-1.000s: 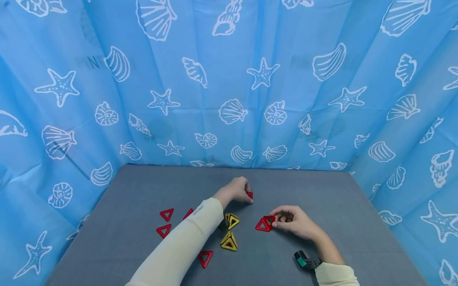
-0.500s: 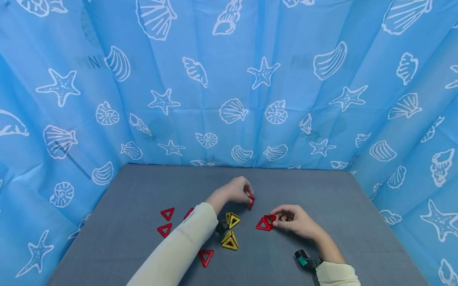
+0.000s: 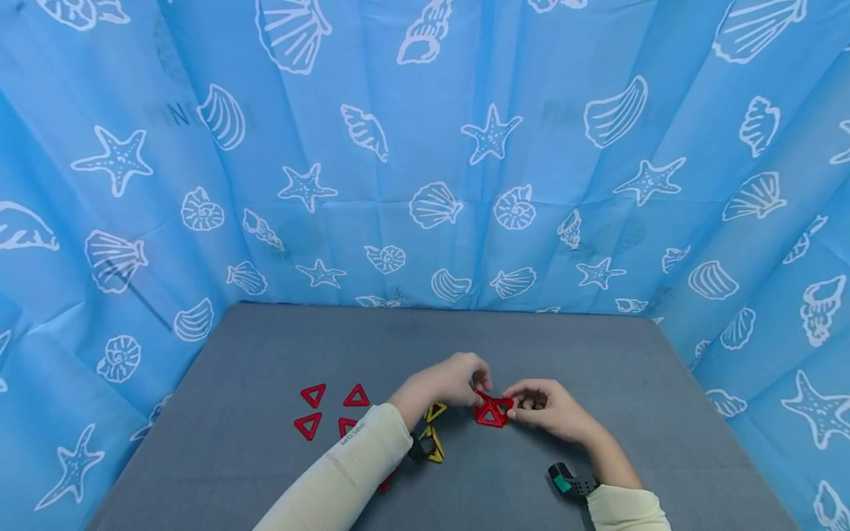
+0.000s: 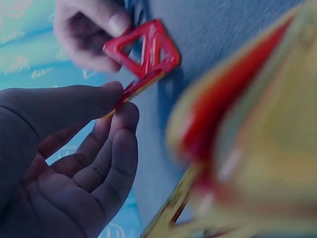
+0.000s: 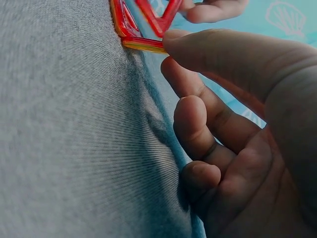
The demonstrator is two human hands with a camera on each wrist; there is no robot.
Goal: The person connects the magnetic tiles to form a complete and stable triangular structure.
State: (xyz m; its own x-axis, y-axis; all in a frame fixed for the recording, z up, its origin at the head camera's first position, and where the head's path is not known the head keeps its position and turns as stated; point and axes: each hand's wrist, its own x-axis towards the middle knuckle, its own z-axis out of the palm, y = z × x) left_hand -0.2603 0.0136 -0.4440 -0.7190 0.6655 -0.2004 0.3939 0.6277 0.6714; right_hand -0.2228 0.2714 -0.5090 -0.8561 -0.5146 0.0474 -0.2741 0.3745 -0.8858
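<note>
In the head view my left hand (image 3: pixel 448 380) is at the table's middle, close to my right hand (image 3: pixel 551 409). Thumb and fingers of the left hand pinch a red triangular magnetic tile (image 4: pixel 141 84) by its edge. This tile meets the corner of a pair of joined red triangle tiles (image 3: pixel 490 425). One of that pair lies on the table and the other stands tilted up from it. My right hand pinches the tilted one (image 5: pixel 143 45) at its right end between thumb and index finger, the other fingers loosely curled.
Two yellow triangle pieces (image 3: pixel 438 448) sit partly behind the left wrist. Several loose red triangles (image 3: pixel 356 404) lie left of the left sleeve, and one red piece (image 3: pixel 387 483) peeks out beneath it. A blue shell-print curtain (image 3: pixel 412 243) surrounds the grey table (image 3: pixel 564 346).
My left hand has come nearer and to the right, bringing its red tile to the joined pair. Red tiles once under the sleeve now show. My right hand stays in place.
</note>
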